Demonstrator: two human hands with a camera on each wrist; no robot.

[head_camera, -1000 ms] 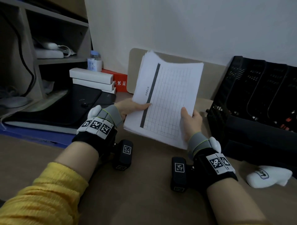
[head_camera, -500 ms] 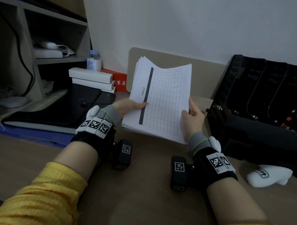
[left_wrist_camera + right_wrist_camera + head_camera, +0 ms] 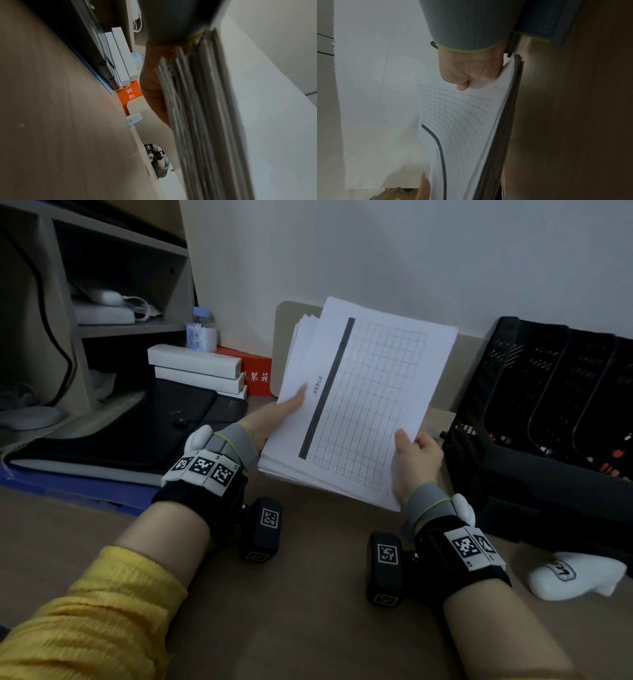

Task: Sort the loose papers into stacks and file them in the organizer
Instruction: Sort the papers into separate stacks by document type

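Our left hand (image 3: 274, 419) and right hand (image 3: 416, 462) grip opposite edges of the paper stack (image 3: 356, 405), thumbs on top, now raised more upright above the desk (image 3: 308, 594) than a second ago, its sheets still fanned and, we judge, needing squaring before entering the black organizer (image 3: 548, 412) beside it.

The person wears a yellow knit sleeve (image 3: 85, 621), grey lime-edged wrist cuffs (image 3: 236, 445) and black wristbands (image 3: 459, 563) bearing white square-coded markers (image 3: 205, 467).
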